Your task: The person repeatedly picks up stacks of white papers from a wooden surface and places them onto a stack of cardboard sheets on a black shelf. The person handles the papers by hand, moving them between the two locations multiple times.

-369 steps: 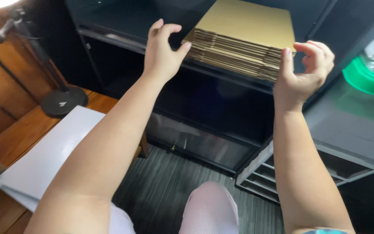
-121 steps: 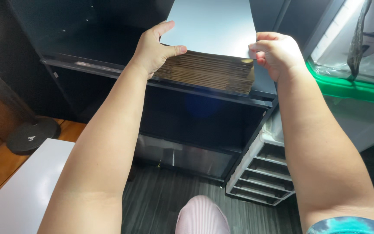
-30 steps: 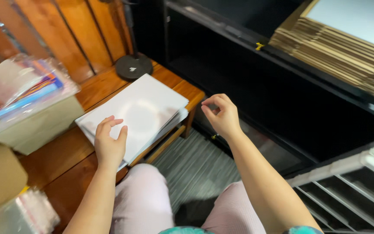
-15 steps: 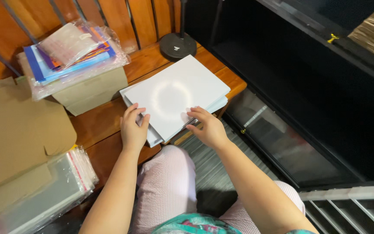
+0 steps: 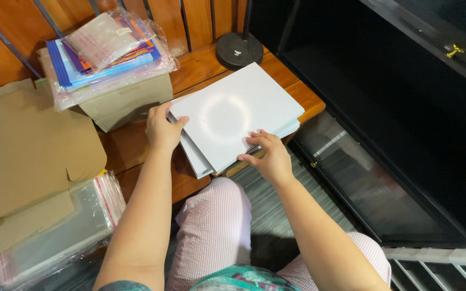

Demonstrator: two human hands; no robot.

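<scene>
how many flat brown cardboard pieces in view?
2, as far as I can tell. One large cardboard sheet at far left; another cardboard piece below it, partly under it. More may be hidden underneath.
</scene>
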